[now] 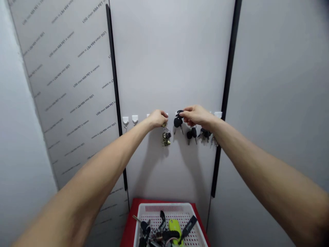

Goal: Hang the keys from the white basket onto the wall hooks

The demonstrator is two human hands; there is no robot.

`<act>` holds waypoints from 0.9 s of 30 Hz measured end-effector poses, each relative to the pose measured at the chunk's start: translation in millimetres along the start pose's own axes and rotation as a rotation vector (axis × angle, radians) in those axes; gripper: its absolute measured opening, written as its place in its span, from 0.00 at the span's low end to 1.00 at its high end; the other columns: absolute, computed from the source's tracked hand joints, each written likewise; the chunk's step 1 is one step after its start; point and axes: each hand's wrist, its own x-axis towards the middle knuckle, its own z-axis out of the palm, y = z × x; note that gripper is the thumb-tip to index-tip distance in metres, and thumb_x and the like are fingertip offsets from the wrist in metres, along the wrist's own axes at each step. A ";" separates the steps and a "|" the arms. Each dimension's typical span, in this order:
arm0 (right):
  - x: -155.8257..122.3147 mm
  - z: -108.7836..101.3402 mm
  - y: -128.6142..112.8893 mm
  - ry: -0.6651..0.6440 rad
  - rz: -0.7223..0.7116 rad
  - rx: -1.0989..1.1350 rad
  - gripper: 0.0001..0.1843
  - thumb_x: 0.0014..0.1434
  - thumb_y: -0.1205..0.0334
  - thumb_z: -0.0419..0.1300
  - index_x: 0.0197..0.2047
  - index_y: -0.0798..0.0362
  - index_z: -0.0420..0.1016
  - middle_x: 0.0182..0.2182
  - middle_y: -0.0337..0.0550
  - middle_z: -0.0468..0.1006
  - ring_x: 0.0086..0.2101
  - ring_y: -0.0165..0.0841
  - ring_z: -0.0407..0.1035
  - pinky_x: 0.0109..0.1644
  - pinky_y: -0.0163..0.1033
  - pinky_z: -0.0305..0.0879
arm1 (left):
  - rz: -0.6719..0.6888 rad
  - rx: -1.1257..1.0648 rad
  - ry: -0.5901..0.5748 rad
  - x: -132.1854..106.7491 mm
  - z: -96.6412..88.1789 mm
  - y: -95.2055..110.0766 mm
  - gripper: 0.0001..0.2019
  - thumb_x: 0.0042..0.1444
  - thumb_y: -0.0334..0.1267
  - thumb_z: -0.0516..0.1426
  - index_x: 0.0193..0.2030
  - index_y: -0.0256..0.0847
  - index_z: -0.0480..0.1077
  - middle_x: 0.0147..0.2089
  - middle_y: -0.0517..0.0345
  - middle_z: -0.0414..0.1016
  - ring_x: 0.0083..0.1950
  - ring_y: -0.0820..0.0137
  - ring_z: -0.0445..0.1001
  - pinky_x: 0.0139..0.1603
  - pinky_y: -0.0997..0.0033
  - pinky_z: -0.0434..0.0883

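Observation:
My left hand (158, 118) is at a hook on the white panel, fingers closed at the top of a bunch of brass and silver keys (166, 137) that hangs below them. To its right, my right hand (194, 115) pinches the upper part of a set of black-headed keys (178, 122) in front of another hook. Beneath my right hand hangs another pair of black-headed keys (191, 134). Further right are more dark keys (205, 133), partly behind my right wrist. The hooks behind both hands are mostly covered.
White adhesive hooks (135, 119) run in a row across the panel (169, 61), between two black vertical handles (114, 65). Below, a white plastic basket (144, 208) stands on a red surface (127, 226). It holds several keys, black straps and a yellow-green key fob (175, 226).

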 end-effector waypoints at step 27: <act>-31.7 46.4 26.6 -0.269 -0.417 -0.048 0.08 0.43 0.67 0.50 0.27 0.57 0.69 0.34 0.42 0.66 0.28 0.24 0.61 0.32 0.30 0.58 | -0.106 -0.486 -0.243 -34.8 7.5 -29.5 0.08 0.41 0.27 0.50 0.31 0.36 0.62 0.18 0.64 0.60 0.18 0.82 0.58 0.21 0.80 0.58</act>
